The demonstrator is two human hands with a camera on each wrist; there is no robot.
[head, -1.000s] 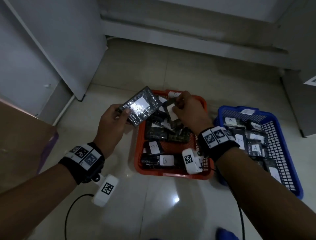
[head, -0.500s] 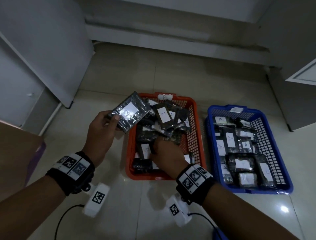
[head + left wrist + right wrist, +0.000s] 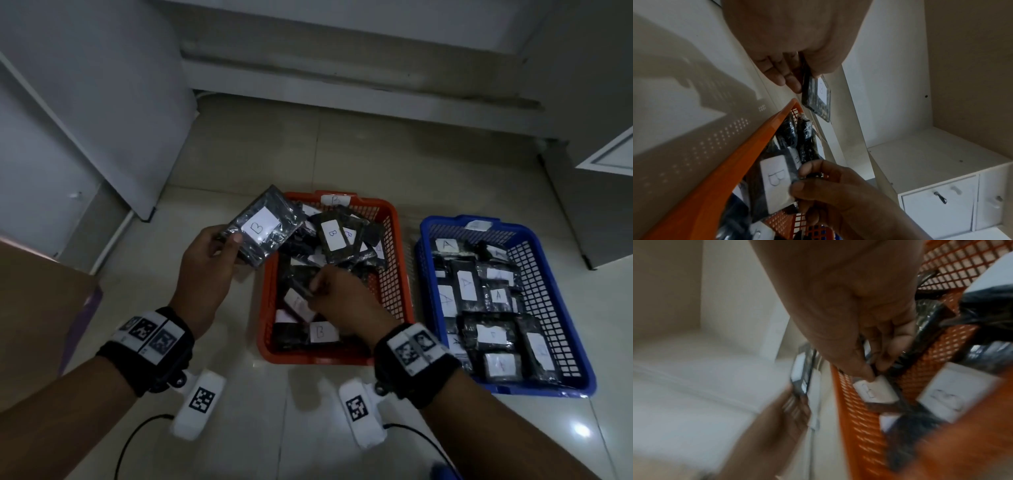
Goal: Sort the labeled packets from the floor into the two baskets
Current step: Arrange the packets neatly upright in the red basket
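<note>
My left hand [image 3: 219, 246] grips a dark foil packet with a white B label [image 3: 262, 228] above the left rim of the red basket [image 3: 394, 246]; the same packet [image 3: 818, 95] shows edge-on in the left wrist view. Inside the red basket, my right hand [image 3: 322, 294] pinches the end of another dark packet with a B label [image 3: 299, 303], seen as a packet [image 3: 875, 391] under the fingertips [image 3: 865, 373] in the blurred right wrist view. The blue basket [image 3: 548, 308] on the right holds several packets labeled A.
Both baskets sit side by side on a pale tiled floor [image 3: 308, 157]. A white cabinet [image 3: 85, 102] stands at the left, another cabinet [image 3: 599, 144] at the right, a wall base behind. A brown board [image 3: 37, 301] lies at the far left.
My right hand let go of a packet at the far end of the red basket, drew back toward me and took hold of a packet lower in the basket. The left hand kept its packet.
</note>
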